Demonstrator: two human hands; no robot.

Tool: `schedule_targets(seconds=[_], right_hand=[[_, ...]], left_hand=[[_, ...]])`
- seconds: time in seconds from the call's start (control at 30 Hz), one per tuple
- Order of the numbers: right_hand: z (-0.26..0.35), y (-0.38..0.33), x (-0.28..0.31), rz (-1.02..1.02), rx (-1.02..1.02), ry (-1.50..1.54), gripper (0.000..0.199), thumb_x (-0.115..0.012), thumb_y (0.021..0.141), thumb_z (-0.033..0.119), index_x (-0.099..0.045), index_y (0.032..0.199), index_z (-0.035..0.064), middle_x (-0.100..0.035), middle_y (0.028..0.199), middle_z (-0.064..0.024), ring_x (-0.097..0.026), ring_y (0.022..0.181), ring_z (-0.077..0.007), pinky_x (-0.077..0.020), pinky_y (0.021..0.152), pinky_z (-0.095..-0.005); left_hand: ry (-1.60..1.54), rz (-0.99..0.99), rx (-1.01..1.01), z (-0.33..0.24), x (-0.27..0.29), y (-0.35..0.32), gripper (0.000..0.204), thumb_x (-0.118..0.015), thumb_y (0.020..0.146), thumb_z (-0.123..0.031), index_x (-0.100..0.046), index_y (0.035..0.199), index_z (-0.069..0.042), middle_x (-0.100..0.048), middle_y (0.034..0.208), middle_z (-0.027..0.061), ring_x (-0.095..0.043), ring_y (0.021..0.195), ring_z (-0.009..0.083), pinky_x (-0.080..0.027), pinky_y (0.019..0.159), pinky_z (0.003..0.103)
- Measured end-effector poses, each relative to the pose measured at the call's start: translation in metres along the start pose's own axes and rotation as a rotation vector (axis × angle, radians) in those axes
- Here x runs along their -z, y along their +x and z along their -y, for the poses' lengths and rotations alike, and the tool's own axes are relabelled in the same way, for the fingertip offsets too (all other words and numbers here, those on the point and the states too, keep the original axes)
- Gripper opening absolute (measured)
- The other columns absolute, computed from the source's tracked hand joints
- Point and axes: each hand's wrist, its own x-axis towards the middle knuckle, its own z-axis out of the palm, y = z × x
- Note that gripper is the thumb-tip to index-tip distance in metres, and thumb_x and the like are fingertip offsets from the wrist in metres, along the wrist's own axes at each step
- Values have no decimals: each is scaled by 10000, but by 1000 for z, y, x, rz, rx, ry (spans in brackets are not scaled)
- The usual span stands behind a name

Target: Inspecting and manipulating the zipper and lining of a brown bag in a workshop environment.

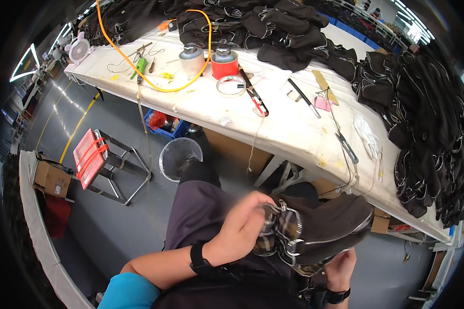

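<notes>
A dark brown fabric bag [327, 219] with metal zippers and a checked lining rests over my lap, its mouth partly unzipped. My left hand [242, 224] pinches the zippered edge at the bag's left side, fingers closed beside the checked lining [265, 234]. Under the lower right of the bag, my right hand [340, 268] grips its edge; part of the fingers is hidden by the fabric. A zipper runs across the dark panel toward the right.
Ahead stands a white-covered table [294, 131] with two bottles, a tape roll [231, 86], red-handled pliers [260, 105], black snips [347, 148] and a white glove [365, 135]. Dark bags [428, 118] pile up behind and right. A stool [95, 154] and bucket [165, 162] stand left.
</notes>
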Motion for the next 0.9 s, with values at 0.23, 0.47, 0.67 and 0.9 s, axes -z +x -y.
schedule_targets(seconds=[0.23,0.47,0.67,0.9], right_hand=[[59,-58,-106,278,886,-1035,479,-684,845,335,-533,1184,32,-550,1273,-113,-500,1209,-240,-356,1051,-443],[62,-29,-163,1172,377,-1026,197,-750,780,131,-660,924,31,-664,759,-57,-642,671,-181,-475,679,-296],[29,-31,-142,1019,-463,-575,135,-686,851,89,-638,940,-1,-644,813,1,-556,640,-32,-436,564,-205],[17,-28,-131,992,-480,-546,170,-677,865,98,-638,986,-14,-642,856,-5,-561,718,-28,-444,637,-200]], left_hand=[[121,247,6,-9,-13,-9,219,-359,931,8,-539,1055,4,-583,903,-1,-491,792,35,-429,719,217],[-299,577,560,-19,2,-3,249,-416,915,-93,-562,1078,26,-611,969,39,-553,861,79,-456,779,245],[-257,610,444,-1,15,-5,172,-486,950,-67,-577,1078,4,-605,969,33,-557,935,92,-452,833,259],[602,401,-329,-17,10,6,208,-742,827,-113,-702,1020,-50,-595,950,82,-590,920,254,-481,805,318]])
